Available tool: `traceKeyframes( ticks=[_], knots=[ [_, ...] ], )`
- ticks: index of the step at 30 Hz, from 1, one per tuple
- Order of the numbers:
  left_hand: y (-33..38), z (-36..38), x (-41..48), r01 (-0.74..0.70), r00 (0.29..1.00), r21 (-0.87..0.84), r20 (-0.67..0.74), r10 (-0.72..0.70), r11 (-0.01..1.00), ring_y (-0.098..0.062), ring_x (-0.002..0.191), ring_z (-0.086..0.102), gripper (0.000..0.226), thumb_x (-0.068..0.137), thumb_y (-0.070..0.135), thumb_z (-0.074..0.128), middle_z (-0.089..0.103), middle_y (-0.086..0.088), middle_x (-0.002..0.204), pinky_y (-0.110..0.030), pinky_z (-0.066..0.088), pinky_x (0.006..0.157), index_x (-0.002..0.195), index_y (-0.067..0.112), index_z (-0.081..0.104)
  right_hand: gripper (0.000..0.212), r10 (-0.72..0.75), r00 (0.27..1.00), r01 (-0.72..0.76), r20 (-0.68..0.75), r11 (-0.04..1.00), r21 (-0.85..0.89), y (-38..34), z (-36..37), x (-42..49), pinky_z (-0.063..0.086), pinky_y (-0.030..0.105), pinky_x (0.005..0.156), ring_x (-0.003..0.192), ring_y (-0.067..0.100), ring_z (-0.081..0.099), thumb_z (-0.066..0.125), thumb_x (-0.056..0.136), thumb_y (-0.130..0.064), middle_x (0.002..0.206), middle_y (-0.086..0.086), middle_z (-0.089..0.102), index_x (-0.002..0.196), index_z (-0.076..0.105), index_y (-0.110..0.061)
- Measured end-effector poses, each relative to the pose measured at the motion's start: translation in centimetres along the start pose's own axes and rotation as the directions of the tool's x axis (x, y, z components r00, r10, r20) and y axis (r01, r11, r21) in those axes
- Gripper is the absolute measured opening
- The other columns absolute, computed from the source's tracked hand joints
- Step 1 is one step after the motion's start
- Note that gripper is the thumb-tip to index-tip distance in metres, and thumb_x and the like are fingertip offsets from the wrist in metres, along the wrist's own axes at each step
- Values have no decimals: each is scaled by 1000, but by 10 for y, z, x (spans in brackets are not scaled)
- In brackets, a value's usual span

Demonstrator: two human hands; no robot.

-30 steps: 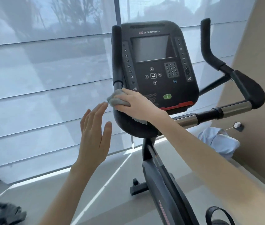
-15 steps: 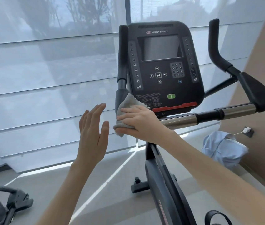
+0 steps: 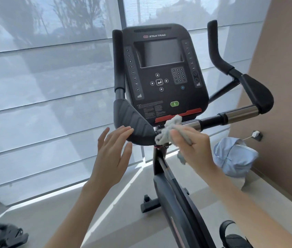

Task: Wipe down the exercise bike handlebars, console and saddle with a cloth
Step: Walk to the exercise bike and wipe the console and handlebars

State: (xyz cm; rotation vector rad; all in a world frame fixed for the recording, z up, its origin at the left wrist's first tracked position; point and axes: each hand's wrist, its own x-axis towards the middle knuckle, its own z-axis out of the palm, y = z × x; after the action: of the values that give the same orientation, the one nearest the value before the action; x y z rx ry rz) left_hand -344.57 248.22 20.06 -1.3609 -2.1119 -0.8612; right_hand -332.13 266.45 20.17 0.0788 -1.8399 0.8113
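Note:
A black exercise bike faces me, its console (image 3: pixel 164 72) upright with a dark screen and keypad. The handlebars (image 3: pixel 238 114) run as a chrome and black crossbar under the console, with a black left elbow pad (image 3: pixel 132 122) and upright grips on both sides. My right hand (image 3: pixel 193 147) grips a crumpled grey cloth (image 3: pixel 166 130) pressed against the middle of the crossbar, just below the console's red strip. My left hand (image 3: pixel 113 153) is held flat with fingers apart, its fingertips close to the left pad's lower edge. The saddle is out of view.
A bundled light blue fabric (image 3: pixel 234 156) lies on the floor at the right, near a beige wall (image 3: pixel 284 86) with a socket. Large shaded windows (image 3: pixel 43 86) stand behind the bike. Part of another machine's pedal (image 3: pixel 7 235) shows at bottom left.
My right hand has carried the cloth rightward, off the left elbow pad to the middle of the crossbar under the console. My left hand has stayed open near the pad.

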Motion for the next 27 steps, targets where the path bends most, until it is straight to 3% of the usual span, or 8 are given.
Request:
traceKeyframes(
  ticks=[2, 4, 7, 9, 11, 16, 22, 27],
  knots=[
    [3, 3, 1, -8, 1000, 13, 30, 8, 1000, -18, 126, 48, 44, 97, 25, 29, 57, -4, 131, -44, 18, 115, 126, 6, 57, 32, 171, 976, -161, -133, 983, 84, -1, -8, 13, 45, 14, 63, 56, -2, 55, 48, 95, -27, 56, -24, 57, 67, 55, -41],
    [6, 4, 3, -13, 999, 22, 37, 12, 1000, -19, 126, 48, 44, 96, 24, 30, 56, -5, 131, -44, 18, 116, 126, 6, 57, 23, 150, 978, -147, -146, 989, 31, -1, -2, 26, 45, 10, 72, 72, -4, 59, 48, 95, -24, 71, -26, 60, 79, 63, -33],
    [7, 5, 7, -20, 999, 28, 28, 20, 999, -19, 127, 47, 44, 96, 23, 30, 56, -5, 132, -45, 18, 116, 127, 5, 56, 28, 42, 994, -19, 104, 977, -211, 3, 21, 30, 45, 28, 96, 100, 12, 62, 52, 94, -28, 102, -2, 69, 100, 70, -9],
    [7, 6, 10, -24, 1000, 31, 20, 23, 999, -20, 127, 48, 43, 96, 22, 31, 56, -5, 132, -44, 17, 116, 127, 5, 56, 32, 27, 968, 96, 251, 880, -466, 10, 32, 24, 46, 36, 91, 92, 20, 63, 52, 95, -36, 98, 2, 71, 100, 71, -11],
    [6, 7, 11, -28, 999, 32, 15, 28, 999, -20, 126, 48, 43, 96, 22, 31, 56, -5, 131, -44, 17, 116, 126, 4, 56, 40, 62, 966, 92, 251, 826, -555, 17, 29, 20, 47, 37, 84, 81, 20, 63, 47, 95, -42, 86, 2, 72, 96, 72, -12],
    [8, 13, 12, -46, 999, 47, 29, 45, 998, -20, 126, 49, 42, 96, 22, 31, 59, -5, 128, -42, 15, 116, 123, 5, 59, 51, 92, 982, 30, 165, 785, -618, 42, -10, 25, 45, 39, 73, 64, 20, 55, 36, 97, -40, 64, 1, 64, 73, 69, -10],
    [10, 16, 6, -58, 998, 92, 36, 55, 994, -23, 123, 52, 42, 95, 22, 33, 62, -8, 124, -46, 18, 114, 120, 4, 61, 44, 128, 991, -78, 46, 811, -580, 66, -31, 25, 46, 45, 74, 64, 23, 54, 39, 97, -32, 63, 3, 61, 70, 64, -6],
    [8, 17, -3, -63, 996, 121, 66, 55, 991, -23, 125, 51, 43, 96, 23, 33, 59, -8, 130, -48, 19, 113, 124, 4, 59, 41, 53, 998, -60, -28, 836, -545, 42, 16, 1, 42, 45, 97, 97, 24, 61, 39, 99, -36, 92, 5, 70, 94, 69, -8]
  ],
)
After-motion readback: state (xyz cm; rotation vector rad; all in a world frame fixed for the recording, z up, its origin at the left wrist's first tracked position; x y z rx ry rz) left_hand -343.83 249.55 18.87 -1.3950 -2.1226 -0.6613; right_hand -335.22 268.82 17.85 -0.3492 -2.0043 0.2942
